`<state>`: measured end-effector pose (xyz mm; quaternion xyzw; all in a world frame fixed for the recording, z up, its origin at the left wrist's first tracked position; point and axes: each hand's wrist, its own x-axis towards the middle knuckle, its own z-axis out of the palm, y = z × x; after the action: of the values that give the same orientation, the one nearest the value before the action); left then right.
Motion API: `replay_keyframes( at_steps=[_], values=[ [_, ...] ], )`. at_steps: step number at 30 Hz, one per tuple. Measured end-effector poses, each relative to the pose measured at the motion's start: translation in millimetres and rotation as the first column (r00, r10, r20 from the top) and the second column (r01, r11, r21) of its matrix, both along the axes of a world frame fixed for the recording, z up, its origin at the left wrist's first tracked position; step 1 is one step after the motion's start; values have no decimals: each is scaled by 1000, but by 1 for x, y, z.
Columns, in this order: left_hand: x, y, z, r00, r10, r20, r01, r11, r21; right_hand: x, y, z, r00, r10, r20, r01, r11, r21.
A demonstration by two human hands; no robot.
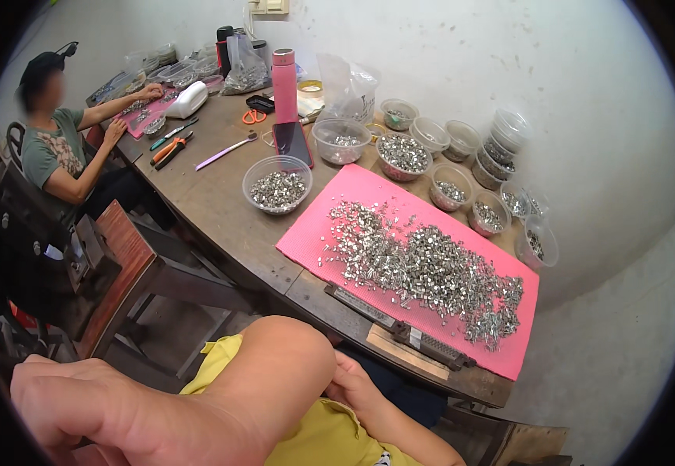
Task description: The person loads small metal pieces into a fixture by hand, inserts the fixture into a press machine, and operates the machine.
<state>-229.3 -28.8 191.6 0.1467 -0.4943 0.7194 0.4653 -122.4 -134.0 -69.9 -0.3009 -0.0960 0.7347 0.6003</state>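
My left arm is bent across the lower left, its elbow toward the table. My left hand (92,408) is raised close by, fingers curled inward; whatever they may hold is hidden. My right hand (353,382) lies low beside the left elbow, away from the table, with its fingers mostly hidden behind that arm. Past my arms, a pink mat (314,229) on the table bears a wide heap of small silvery metal pieces (423,264). Along the mat's near edge lies a dark metal bar (399,330), nearest to my right hand.
Clear plastic tubs (277,185) of metal pieces stand around the mat's far side. Behind them are a phone (294,145), a pink bottle (284,85), a toothbrush (226,151), pliers (172,151) and scissors (254,117). A person (61,144) works at the far left, beside a wooden chair (120,268).
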Motion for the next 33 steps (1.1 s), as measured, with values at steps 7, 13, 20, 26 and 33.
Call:
replay_keyframes(
  at_steps=[7,13,20,26,33],
  values=[
    [12,5,1,991,73,108,-66,995,-69,-5,11,3,991,39,125,-32,998,-63],
    [14,11,6,971,219,97,-217,976,-28,-6,17,21,999,49,6,-48,991,-128],
    [23,8,-3,986,109,129,-110,994,-2,-5,11,8,992,23,127,-16,998,-62],
    [3,3,-18,977,213,14,-209,968,-139,-5,-8,-23,983,172,60,-165,980,-108],
    [35,24,-6,995,86,-41,-57,883,465,-4,-10,-29,985,165,48,-150,964,-219]
  ],
)
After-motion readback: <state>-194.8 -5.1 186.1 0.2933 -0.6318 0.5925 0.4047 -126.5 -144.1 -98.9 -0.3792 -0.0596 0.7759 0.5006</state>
